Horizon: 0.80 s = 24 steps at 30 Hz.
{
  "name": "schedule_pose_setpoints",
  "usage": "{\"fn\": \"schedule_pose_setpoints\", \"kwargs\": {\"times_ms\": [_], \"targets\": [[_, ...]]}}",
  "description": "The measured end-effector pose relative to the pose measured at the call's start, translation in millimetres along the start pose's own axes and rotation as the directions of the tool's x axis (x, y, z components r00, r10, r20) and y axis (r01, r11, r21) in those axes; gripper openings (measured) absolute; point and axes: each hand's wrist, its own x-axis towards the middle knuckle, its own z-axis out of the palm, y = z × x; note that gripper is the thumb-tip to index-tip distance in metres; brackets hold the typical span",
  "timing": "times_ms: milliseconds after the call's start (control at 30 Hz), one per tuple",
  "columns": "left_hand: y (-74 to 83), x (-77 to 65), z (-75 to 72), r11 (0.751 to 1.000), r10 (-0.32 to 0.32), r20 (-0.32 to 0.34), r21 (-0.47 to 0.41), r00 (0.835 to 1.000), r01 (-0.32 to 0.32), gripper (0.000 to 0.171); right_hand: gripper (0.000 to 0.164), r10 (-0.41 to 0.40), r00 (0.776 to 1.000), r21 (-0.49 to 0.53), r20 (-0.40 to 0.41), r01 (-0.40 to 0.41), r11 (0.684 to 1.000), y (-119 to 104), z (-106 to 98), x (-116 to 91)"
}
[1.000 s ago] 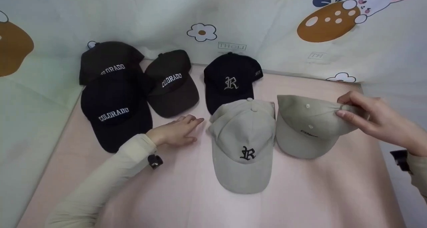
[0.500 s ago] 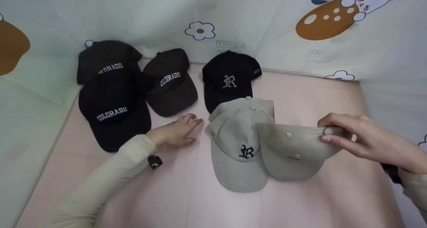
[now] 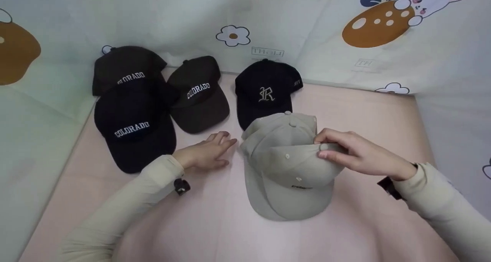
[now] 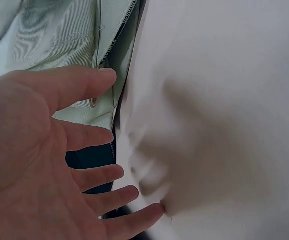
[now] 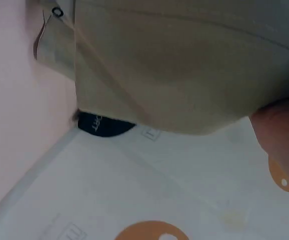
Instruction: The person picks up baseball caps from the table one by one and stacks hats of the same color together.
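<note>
Between thumb and fingers, my right hand (image 3: 351,152) pinches a beige baseball cap (image 3: 303,173) by the top of its crown. That cap overlaps a stack of beige caps (image 3: 255,193) on the table, covering the R emblem on the front one. In the right wrist view the beige cap fabric (image 5: 184,70) fills the upper part. My left hand (image 3: 205,152) rests by the table surface with fingers spread, just left of the beige caps, holding nothing. The left wrist view shows its fingers (image 4: 104,200) straight, beside a beige cap (image 4: 59,37).
Behind the beige caps sits a navy cap (image 3: 264,85) with an R emblem. At the back left are a brown COLORADO cap (image 3: 201,108), a navy COLORADO cap (image 3: 134,147) and another brown cap (image 3: 126,58) behind it. A patterned cloth (image 3: 184,20) hangs behind the pink table (image 3: 215,223).
My right hand has carried the beige cap leftward from beside the stack to over its front. The left hand stays in nearly the same place.
</note>
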Motion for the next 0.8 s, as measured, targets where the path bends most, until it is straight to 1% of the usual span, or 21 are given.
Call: {"fn": "schedule_pose_setpoints", "kwargs": {"times_ms": [100, 167, 267, 367, 433, 500, 633, 800], "targets": [[0.1, -0.5, -0.3, 1.000, -0.011, 0.000, 0.001, 1.000, 0.011, 0.067, 0.016, 0.078, 0.996, 0.057, -0.039, -0.076, 0.995, 8.9, 6.2, 11.5], [0.3, -0.9, -0.7, 1.000, -0.013, -0.004, 0.000, 1.000, 0.013, 0.067, 0.012, 0.129, 0.989, 0.073, -0.074, -0.123, 0.990, 15.0, 11.1, 18.1], [0.8, -2.2, -1.6, 1.000, -0.020, 0.002, -0.002, 1.000, 0.020, 0.067, 0.010, 0.191, 0.973, 0.069, -0.132, -0.184, 0.981, 23.9, 19.3, 25.7], [0.6, -2.3, -1.2, 1.000, -0.026, 0.007, -0.006, 1.000, 0.026, 0.066, 0.011, 0.225, 0.955, 0.029, -0.195, -0.224, 0.974, 32.4, 26.3, 29.7], [0.1, -1.7, -0.5, 1.000, -0.030, 0.007, -0.002, 1.000, 0.030, 0.067, 0.010, 0.223, 0.948, -0.011, -0.227, -0.232, 0.973, 37.8, 30.3, 31.7], [-0.3, -0.9, 0.0, 0.999, -0.032, 0.011, 0.005, 0.999, 0.032, 0.067, 0.010, 0.203, 0.947, -0.063, -0.249, -0.225, 0.972, 42.6, 34.5, 33.6], [0.4, -0.8, 0.2, 1.000, -0.029, 0.014, 0.004, 0.999, 0.029, 0.067, 0.011, 0.136, 0.950, -0.165, -0.280, -0.188, 0.968, 47.6, 43.1, 38.4], [0.7, -1.7, 0.0, 1.000, -0.029, 0.014, 0.007, 0.999, 0.029, 0.066, 0.012, 0.075, 0.943, -0.266, -0.326, -0.167, 0.949, 49.7, 50.1, 44.4]]}}
